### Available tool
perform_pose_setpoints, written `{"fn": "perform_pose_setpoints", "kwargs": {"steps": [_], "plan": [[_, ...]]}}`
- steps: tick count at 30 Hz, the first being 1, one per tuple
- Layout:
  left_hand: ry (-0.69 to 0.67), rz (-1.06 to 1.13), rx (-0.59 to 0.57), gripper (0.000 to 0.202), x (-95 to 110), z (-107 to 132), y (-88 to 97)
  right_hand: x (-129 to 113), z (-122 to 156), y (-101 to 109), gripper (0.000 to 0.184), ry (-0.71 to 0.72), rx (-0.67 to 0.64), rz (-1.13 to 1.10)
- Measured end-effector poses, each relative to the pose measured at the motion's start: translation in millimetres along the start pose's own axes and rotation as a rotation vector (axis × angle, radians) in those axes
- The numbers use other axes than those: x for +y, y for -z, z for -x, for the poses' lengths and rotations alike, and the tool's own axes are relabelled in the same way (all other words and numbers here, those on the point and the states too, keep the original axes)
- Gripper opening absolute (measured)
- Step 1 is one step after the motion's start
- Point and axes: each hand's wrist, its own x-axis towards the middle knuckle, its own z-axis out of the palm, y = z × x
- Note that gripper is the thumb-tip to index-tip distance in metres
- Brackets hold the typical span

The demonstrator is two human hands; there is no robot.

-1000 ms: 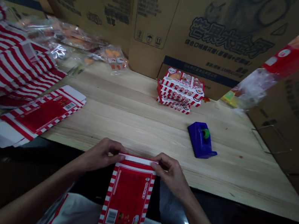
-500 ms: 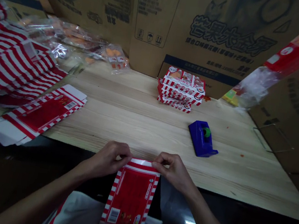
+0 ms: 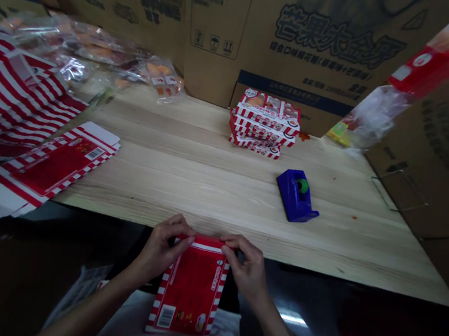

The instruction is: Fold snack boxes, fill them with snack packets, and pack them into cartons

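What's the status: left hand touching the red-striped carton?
Touching. The head view shows the left hand, its fingertips pressed on the top edge of the red-striped carton.

The carton (image 3: 189, 288) sat between the left hand (image 3: 161, 249) and the right hand (image 3: 245, 266), just before the table (image 3: 187, 185). Ahead of the right hand, on the table, lay a tape dispenser (image 3: 296, 196), with a stack of boxes (image 3: 264, 123) beyond it. Left of the hands lay flat cartons (image 3: 43, 169), then bags (image 3: 85, 44) farther back. Cardboard boxes (image 3: 313, 51) stood behind the table.
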Motion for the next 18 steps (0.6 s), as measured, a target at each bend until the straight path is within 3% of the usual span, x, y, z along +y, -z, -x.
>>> {"fn": "perform_pose_setpoints", "kwargs": {"steps": [3,6,7,9,11,12,15,18], "plan": [[0.074,0.112,0.045,0.011,-3.9,3.4,-4.7,1.8,4.0,1.8,0.012,-0.001,-0.018,-0.007],[0.271,0.315,0.128,0.013,-11.3,5.5,-5.9,6.3,-7.2,29.3,0.013,0.070,-0.031,0.058],[0.359,0.379,0.140,0.015,-14.3,5.3,-5.8,9.3,-14.3,46.3,0.016,0.093,0.030,0.102],[0.496,0.472,0.145,0.021,-19.5,3.6,-5.7,18.1,-31.1,89.3,0.017,0.097,0.274,0.198],[0.537,0.514,0.145,0.023,-21.4,1.3,-6.9,30.2,-48.1,134.8,0.018,0.000,0.534,0.250],[0.531,0.522,0.145,0.024,-20.7,0.4,-8.0,37.0,-55.9,154.3,0.021,-0.091,0.600,0.241],[0.540,0.518,0.121,0.025,-13.8,-0.9,-12.1,56.2,-74.6,189.3,0.030,-0.310,0.567,0.154],[0.548,0.471,0.088,0.028,-7.2,-0.7,-14.0,68.2,-83.7,193.4,0.031,-0.385,0.476,0.074]]}}
